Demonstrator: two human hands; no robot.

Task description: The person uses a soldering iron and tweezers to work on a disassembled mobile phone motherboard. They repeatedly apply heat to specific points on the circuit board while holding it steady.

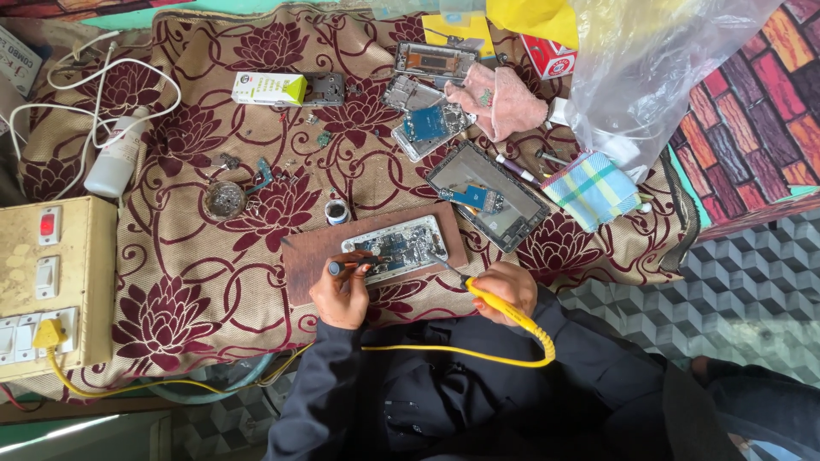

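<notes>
An opened phone [397, 248] with a bare blue circuit board lies on a brown wooden board [307, 256]. My left hand [340, 294] grips a thin dark tool [352, 266] whose tip rests on the phone's left end. My right hand [506, 288] holds a yellow soldering iron [487, 300], its metal tip pointing up-left to the phone's lower right corner. A yellow cable [478, 357] loops from the iron across my dark sleeves.
A floral cloth [196, 282] covers the work surface. On it lie a second opened phone [489, 195], more phone frames [427, 128], a pink rag [502, 101], a checked cloth [591, 189], a small tin [225, 199], a white bottle [115, 158] and a switch box [53, 286] at left.
</notes>
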